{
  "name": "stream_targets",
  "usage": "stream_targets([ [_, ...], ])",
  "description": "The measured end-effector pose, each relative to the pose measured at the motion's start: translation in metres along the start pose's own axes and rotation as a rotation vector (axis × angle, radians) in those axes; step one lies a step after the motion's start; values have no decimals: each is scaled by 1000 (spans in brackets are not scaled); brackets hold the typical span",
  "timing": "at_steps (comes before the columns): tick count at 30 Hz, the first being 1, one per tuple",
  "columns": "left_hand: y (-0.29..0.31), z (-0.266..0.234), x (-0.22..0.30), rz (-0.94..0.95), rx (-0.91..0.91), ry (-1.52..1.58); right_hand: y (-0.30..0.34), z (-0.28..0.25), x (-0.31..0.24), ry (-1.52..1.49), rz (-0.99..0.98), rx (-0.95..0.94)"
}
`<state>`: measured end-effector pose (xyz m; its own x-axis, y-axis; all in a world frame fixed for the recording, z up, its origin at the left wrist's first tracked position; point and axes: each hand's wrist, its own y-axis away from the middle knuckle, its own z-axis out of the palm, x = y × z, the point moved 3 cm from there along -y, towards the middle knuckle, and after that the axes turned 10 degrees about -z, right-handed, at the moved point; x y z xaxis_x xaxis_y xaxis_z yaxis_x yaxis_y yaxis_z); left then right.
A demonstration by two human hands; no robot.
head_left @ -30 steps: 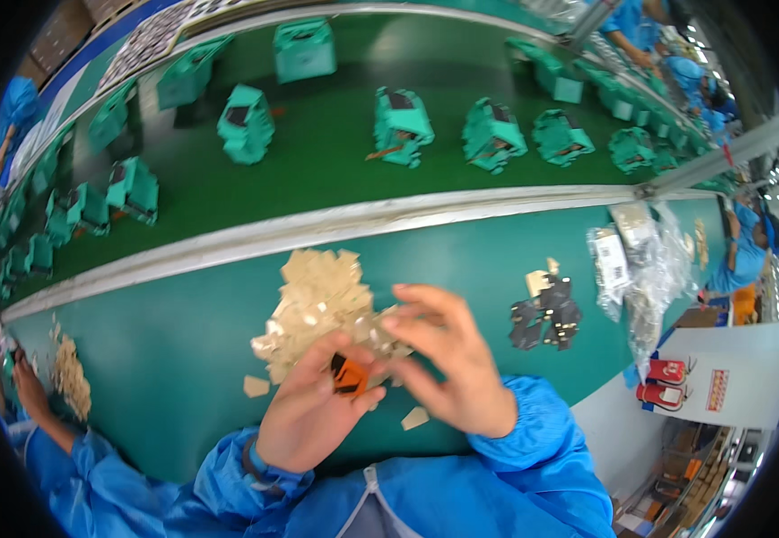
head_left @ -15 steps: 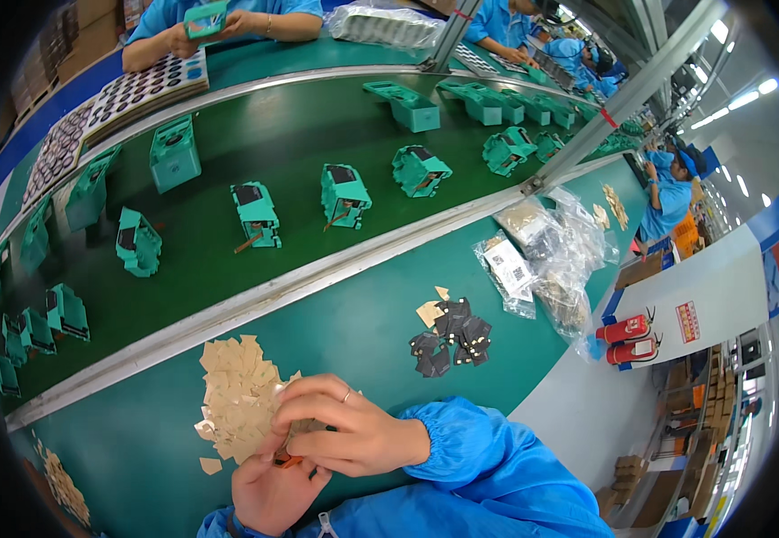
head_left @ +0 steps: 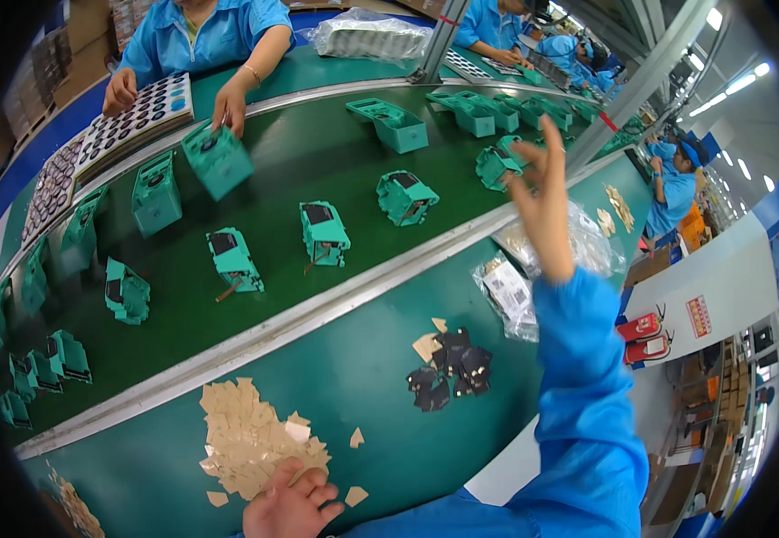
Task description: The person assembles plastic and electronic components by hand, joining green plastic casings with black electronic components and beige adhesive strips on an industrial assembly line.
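Note:
My right hand [head_left: 543, 193] is stretched out over the belt's near rail, fingers spread and apart. Just beyond its fingertips is a teal plastic housing [head_left: 494, 169] on the belt; whether they touch it I cannot tell. My left hand [head_left: 292, 507] rests palm up at the near edge of the bench, its fingers loosely bent and nothing visible in them. Right above it lies a heap of thin beige flat pieces [head_left: 250, 430], with a few strays beside it. A small pile of black flat pieces [head_left: 463, 360] sits farther right.
A green conveyor belt [head_left: 273, 309] carries several teal housings, some with dark parts inside. Plastic bags [head_left: 508, 296] lie at the bench's right end, by a metal post [head_left: 627, 90]. Across the belt a co-worker's hand [head_left: 230, 108] holds a teal housing [head_left: 217, 161].
My right hand has left my left hand and swung far right over the belt. The small orange-red part between them no longer shows. Housings shifted left; the co-worker has lowered a housing to the belt.

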<state>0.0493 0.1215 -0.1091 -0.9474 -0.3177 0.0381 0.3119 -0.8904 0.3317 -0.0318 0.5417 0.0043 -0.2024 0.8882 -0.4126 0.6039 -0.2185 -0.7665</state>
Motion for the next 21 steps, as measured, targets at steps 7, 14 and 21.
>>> stream_targets([
  [7, -27, 16, 7, 194, 132, 56, -43, -25, 233, 973, 67, -657],
  [14, -46, 18, 7, 254, 185, 65, -34, -1, 300, 1153, -8, -685],
  [21, -41, 28, 9, 276, 93, -67, -78, -14, 164, 829, -113, -163],
])
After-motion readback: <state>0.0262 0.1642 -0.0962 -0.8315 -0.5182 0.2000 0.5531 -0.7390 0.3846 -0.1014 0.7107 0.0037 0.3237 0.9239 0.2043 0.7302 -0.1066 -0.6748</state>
